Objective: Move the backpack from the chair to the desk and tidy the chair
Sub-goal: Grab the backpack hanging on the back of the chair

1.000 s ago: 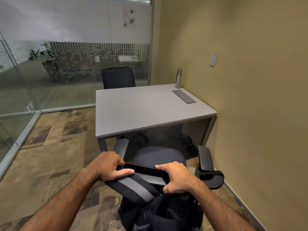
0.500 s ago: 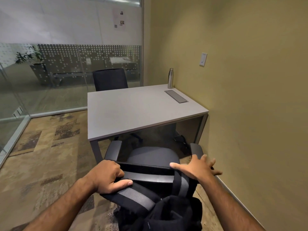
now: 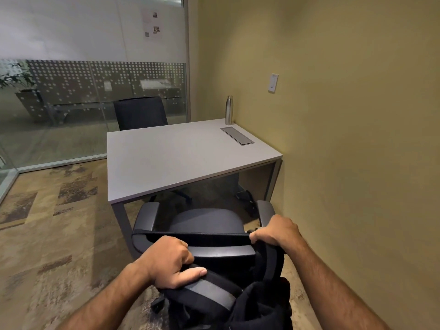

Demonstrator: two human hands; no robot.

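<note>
— Where is the bag?

— The black fabric backpack with grey-padded shoulder straps (image 3: 228, 303) hangs behind the backrest of the dark grey office chair with padded armrests (image 3: 204, 222), low in front of me. It is off the seat, which is bare, and well apart from the desk top.

— And your hands?

— My left hand (image 3: 166, 263) is clamped around one grey-padded strap, thumb lying along the top of it, just below the backrest's upper edge. My right hand (image 3: 276, 231) is closed on the other strap at the backrest's right corner, beside the right armrest.

— The desk?

— The light grey rectangular desk (image 3: 166, 158) stands against the yellow wall (image 3: 357, 139), the chair tucked partly under its near edge. A steel water bottle (image 3: 229, 110) stands upright at the far corner, just beside a flat grey cable hatch (image 3: 237, 136). A second dark chair (image 3: 140, 113) sits at the far side, before the glass partition (image 3: 71, 103).
</note>
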